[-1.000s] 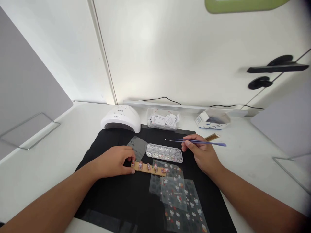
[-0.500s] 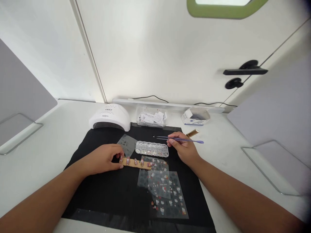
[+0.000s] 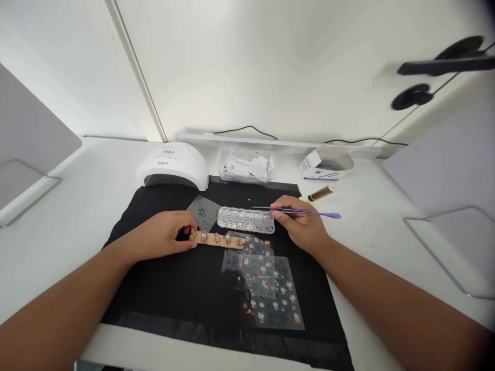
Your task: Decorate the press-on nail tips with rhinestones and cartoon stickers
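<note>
My left hand [image 3: 170, 234] pinches the left end of a tan strip [image 3: 211, 239] between thumb and fingers. Several decorated press-on nails [image 3: 228, 238] stand in a row along it. My right hand [image 3: 300, 222] grips purple tweezers [image 3: 309, 213] like a pen, their thin tips pointing left over the far edge of a clear rhinestone case [image 3: 246, 226]. Just beyond the tips, a tiny shiny piece [image 3: 249, 199] lies on the black mat [image 3: 166, 288]. Sticker sheets [image 3: 284, 314] with cartoon cats overlap in front of the case, partly under the strip's right end.
A white nail lamp [image 3: 174, 162] stands at the back left. Behind the mat are a clear tub [image 3: 245, 170] of small packets and an open white box [image 3: 327, 165]. Near my right hand lies a gold-capped tube [image 3: 322, 193]. Beside the case sits a greyish transparent sheet [image 3: 203, 211].
The camera view has tilted downward. The tweezer tips have drawn back from beside the tiny shiny piece toward the case. My left hand still holds the strip's end.
</note>
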A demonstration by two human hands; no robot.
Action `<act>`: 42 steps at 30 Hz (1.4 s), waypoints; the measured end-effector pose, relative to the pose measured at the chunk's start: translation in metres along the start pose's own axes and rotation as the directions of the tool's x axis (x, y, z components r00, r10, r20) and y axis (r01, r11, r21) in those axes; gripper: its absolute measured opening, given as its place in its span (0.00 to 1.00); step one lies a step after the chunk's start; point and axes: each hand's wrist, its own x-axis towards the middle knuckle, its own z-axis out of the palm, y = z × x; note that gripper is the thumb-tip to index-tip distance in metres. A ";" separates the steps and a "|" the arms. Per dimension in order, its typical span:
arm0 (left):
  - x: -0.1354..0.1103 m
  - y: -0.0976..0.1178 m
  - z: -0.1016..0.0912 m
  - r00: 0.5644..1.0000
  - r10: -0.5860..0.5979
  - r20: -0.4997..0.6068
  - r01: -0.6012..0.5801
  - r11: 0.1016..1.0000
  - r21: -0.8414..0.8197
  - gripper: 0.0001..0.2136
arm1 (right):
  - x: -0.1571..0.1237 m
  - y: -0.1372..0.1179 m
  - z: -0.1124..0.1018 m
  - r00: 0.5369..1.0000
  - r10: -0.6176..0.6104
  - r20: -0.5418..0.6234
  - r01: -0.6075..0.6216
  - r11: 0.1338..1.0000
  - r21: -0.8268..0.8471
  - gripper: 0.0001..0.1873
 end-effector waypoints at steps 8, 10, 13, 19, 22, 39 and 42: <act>0.001 0.000 -0.002 1.000 -0.015 0.018 0.015 1.000 0.012 0.09 | -0.006 -0.028 0.002 0.981 -0.033 0.191 -0.055 0.896 0.440 0.03; 0.001 -0.001 -0.002 0.999 -0.017 0.027 0.017 1.000 0.012 0.10 | -0.008 -0.032 0.003 0.966 -0.038 0.256 -0.091 0.875 0.475 0.02; 0.002 -0.004 -0.001 0.999 -0.024 0.041 0.024 1.000 0.005 0.11 | -0.010 -0.031 0.004 0.964 -0.029 0.265 -0.113 0.857 0.503 0.03; 0.003 -0.011 0.003 0.999 0.002 0.036 -0.003 1.000 0.027 0.11 | -0.012 -0.020 0.005 0.966 -0.011 0.258 -0.116 0.875 0.471 0.03; 0.003 -0.014 0.004 1.000 0.018 0.019 -0.018 0.999 0.026 0.11 | -0.011 -0.016 0.004 0.966 -0.037 0.255 -0.089 0.880 0.466 0.02; 0.003 -0.019 0.006 0.998 0.053 0.025 -0.054 0.998 0.044 0.11 | -0.009 -0.018 0.000 0.958 -0.063 0.280 -0.075 0.886 0.457 0.06; 0.003 -0.020 0.006 0.998 0.061 0.027 -0.062 0.997 0.045 0.11 | -0.009 -0.019 0.000 0.957 -0.069 0.283 -0.068 0.892 0.447 0.06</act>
